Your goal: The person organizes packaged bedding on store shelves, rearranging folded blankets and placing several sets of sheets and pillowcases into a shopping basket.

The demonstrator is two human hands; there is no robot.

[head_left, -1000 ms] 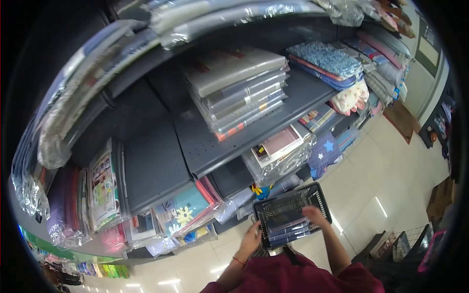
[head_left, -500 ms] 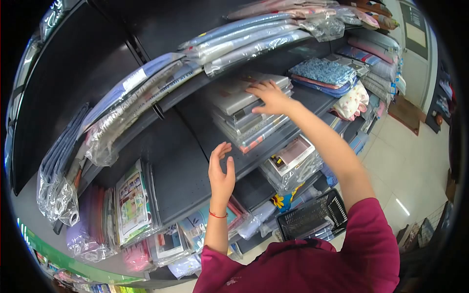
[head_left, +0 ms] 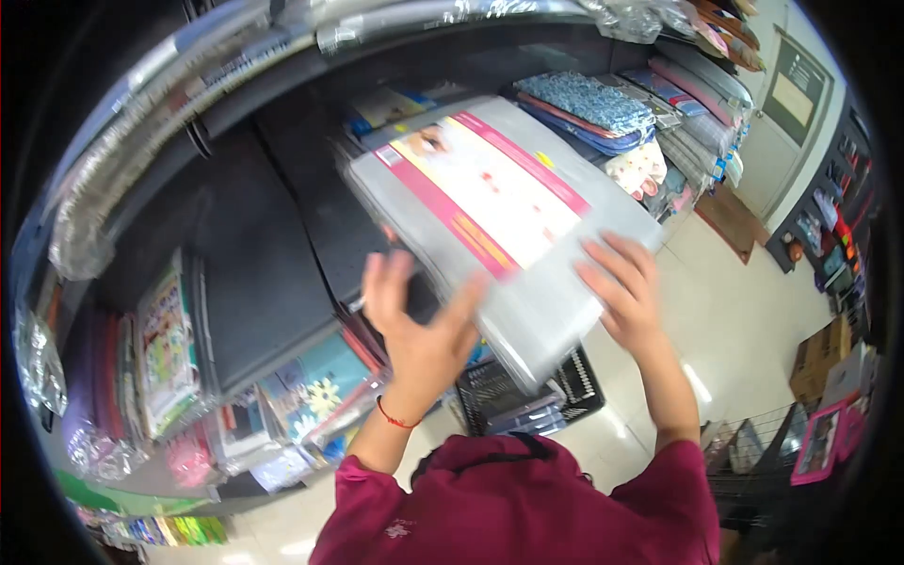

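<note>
A large flat package (head_left: 565,245), wrapped in clear plastic and grey-white, is tilted in front of the shelf. Its white and magenta label faces up. My right hand (head_left: 626,292) is on its right edge, with the fingertips over the top face. By the near left edge is my left hand (head_left: 424,330), its fingers spread and its thumb overlapping the package's edge. A red string bracelet (head_left: 398,419) circles my left wrist. The underside of the package is hidden.
Folded blue textiles (head_left: 589,104) lie on the shelf behind the package. A black plastic basket (head_left: 579,381) stands below it. Bagged goods (head_left: 169,348) line the lower left shelf. A wire rack (head_left: 772,452) and cardboard box (head_left: 821,358) are at right.
The grey package has come off the shelf stack towards me, its label now showing. My right hand has moved down and right; my left hand has spread its fingers beside the package. The view has shifted.
</note>
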